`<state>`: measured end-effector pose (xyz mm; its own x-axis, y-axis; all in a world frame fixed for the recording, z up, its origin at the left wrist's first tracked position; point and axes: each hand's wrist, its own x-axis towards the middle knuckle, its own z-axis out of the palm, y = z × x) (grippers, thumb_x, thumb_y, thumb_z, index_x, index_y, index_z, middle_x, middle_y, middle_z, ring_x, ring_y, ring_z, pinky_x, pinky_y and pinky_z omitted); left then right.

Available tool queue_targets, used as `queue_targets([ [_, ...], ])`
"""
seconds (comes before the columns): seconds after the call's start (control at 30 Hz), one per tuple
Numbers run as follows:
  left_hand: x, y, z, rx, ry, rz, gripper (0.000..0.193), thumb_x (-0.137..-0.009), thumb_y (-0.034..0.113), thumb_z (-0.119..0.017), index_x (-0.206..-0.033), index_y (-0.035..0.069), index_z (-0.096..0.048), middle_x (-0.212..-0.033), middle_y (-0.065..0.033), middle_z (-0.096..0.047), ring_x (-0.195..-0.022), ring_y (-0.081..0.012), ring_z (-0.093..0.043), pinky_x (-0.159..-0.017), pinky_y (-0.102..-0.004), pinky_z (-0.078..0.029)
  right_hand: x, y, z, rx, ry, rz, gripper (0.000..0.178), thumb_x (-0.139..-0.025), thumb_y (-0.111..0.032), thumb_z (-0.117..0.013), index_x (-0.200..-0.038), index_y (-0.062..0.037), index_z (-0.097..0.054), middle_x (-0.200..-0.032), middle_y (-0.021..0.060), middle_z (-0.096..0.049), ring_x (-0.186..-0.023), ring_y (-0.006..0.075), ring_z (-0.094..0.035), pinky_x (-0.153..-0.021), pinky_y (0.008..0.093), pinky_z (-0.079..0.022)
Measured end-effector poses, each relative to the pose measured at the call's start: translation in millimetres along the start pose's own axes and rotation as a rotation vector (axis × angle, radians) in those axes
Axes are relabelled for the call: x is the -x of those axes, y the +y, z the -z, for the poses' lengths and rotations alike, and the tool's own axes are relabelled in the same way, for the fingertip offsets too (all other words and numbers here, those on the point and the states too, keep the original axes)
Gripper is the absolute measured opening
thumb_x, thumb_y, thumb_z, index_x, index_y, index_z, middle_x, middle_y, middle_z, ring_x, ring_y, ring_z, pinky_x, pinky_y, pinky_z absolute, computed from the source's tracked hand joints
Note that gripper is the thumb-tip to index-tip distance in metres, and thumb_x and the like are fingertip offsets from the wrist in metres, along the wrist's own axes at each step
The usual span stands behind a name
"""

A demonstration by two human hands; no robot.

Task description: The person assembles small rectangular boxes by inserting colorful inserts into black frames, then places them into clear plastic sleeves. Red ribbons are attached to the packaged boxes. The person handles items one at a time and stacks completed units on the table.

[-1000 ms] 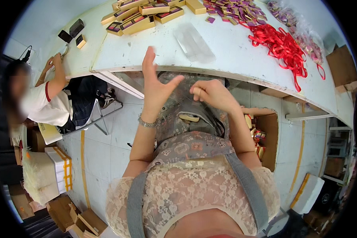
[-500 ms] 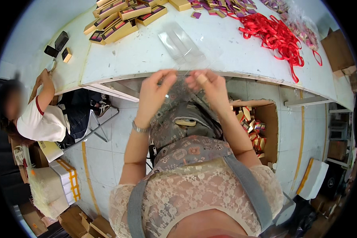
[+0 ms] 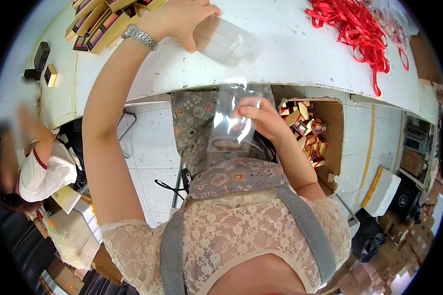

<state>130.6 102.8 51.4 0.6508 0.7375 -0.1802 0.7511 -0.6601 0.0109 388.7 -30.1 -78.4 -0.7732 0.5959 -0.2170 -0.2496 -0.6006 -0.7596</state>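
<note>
My left hand reaches far over the white table. Its thumb and fingers span the left end of a clear plastic tray lying there. Closer to me, over my lap, my right hand pinches a clear plastic bag. The bag is shiny, hangs just in front of the table edge, and the patterned apron shows through it.
Gold boxes are piled at the far left of the table. Red ribbons lie in a heap at right. A cardboard carton of small boxes stands under the table by my right arm. Another person sits at left.
My hands have parted from the table edge. The left has gone forward and left onto the clear tray; the right has stayed low with the bag, which now hangs opened out.
</note>
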Motion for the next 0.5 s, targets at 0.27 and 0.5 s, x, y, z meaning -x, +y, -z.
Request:
queue_targets([
  [0.27,55,45,-60,-0.145,0.117,0.759,0.083,-0.072,0.082,-0.046,-0.084,0.002,-0.064,-0.060,-0.0135,-0.063,-0.054,-0.0308,-0.064,-0.051,-0.0391,-0.051,-22,-17,-17,0.311,0.216,0.024,0.021,-0.093,-0.021,-0.057,-0.094,-0.0005,-0.061,-0.088,0.0110,-0.068,-0.075,0.0156,-0.063,-0.070,0.0276,-0.048],
  [0.5,81,146,-56,0.836,1.142,0.722,0.038,-0.095,0.033,-0.054,-0.114,0.000,-0.057,-0.084,-0.0094,-0.065,-0.074,-0.0132,-0.062,-0.066,-0.0281,-0.048,-9,-19,-55,0.666,0.465,0.415,0.024,-0.081,-0.015,-0.074,-0.093,0.0031,-0.064,-0.083,0.0078,-0.071,-0.073,0.0114,-0.066,-0.062,0.0254,-0.052],
])
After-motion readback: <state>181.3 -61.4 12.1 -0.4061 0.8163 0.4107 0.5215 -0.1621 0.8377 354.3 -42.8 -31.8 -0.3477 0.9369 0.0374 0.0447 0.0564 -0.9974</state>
